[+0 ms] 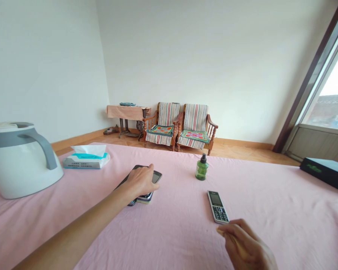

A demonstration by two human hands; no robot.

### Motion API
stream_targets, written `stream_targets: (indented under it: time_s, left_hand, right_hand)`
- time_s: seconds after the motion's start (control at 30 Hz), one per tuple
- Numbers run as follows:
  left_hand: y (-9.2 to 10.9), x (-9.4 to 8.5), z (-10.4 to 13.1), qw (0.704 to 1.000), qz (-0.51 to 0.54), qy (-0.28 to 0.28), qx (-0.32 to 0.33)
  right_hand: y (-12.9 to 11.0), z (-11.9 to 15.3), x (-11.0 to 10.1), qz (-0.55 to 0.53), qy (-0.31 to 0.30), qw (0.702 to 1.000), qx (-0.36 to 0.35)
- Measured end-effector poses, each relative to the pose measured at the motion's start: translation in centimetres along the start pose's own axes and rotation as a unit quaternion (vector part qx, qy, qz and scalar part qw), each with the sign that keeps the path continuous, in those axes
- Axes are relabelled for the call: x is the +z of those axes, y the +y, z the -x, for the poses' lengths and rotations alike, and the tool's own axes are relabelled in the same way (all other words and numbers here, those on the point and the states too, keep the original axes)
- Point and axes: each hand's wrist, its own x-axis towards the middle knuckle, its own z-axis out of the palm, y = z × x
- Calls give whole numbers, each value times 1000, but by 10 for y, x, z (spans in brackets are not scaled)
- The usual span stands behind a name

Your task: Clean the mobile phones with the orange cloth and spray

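Note:
My left hand (141, 182) is over a small pile of mobile phones on the pink cloth, its fingers closed around the upper phone (157, 176). A dark phone (124, 182) shows behind the wrist, and the lower edges of others (144, 200) stick out under the palm. My right hand (246, 245) is closed, low at the front right, thumb and fingers pressed together; what they hold, if anything, is hidden. Just beyond its fingertips lies a silver-and-black keypad phone (218, 207), face up. A green bottle with a black pump top (202, 167) stands behind that phone.
The pink cloth (174, 232) covers the surface. At left stand a white-and-grey jug (22, 161) and a tissue pack (86, 159). A black box (323, 172) lies at the right edge. Two wooden armchairs (195, 127) and a cloth-covered sewing table (126, 112) stand by the wall.

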Motion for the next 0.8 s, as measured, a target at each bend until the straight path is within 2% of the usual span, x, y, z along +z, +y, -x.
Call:
stream_targets:
  time_s: [0.13, 0.3, 0.47, 0.57, 0.7, 0.8]
  left_hand:
    - [21, 2, 17, 998, 38, 13, 49]
    - [58, 21, 42, 985, 94, -30, 141]
    - [78, 40, 50, 981, 113, -45, 153]
    - [76, 39, 48, 973, 148, -48, 171]
    - [56, 35, 42, 948, 245, -60, 193]
    - [40, 38, 36, 918, 257, -144, 265]
  right_hand:
    - [-2, -1, -1, -11, -2, 1000, -7]
    - [-2, -1, -1, -18, -13, 1000, -3]
    - [-4, 0, 0, -20, -20, 1000, 11]
    - [-6, 0, -1, -25, -21, 999, 18]
    - [-10, 0, -1, -35, -27, 999, 26]
    - [-12, 0, -1, -41, -34, 998, 26]
